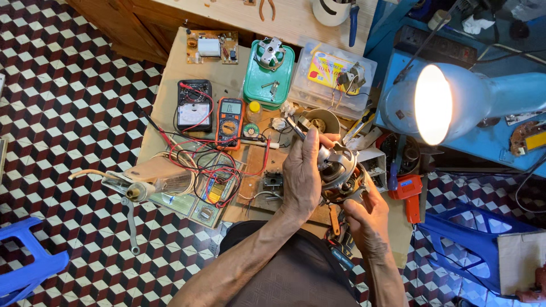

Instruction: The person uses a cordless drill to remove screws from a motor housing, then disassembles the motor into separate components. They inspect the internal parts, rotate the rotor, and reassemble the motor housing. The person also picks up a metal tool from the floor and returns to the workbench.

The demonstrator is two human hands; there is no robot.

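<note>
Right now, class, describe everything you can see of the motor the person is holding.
The motor is a small, round, silvery metal unit with a ribbed housing, dark inside, its thin shaft pointing up-left. It is held above the cluttered cardboard worktop, the left hand gripping its left side and the right hand supporting it from below.

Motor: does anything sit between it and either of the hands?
Nothing visible does. The left hand wraps the motor from the left side, and the right hand cups it from below, both in direct contact. It is held up above the cluttered board, apart from the red wires.
</note>
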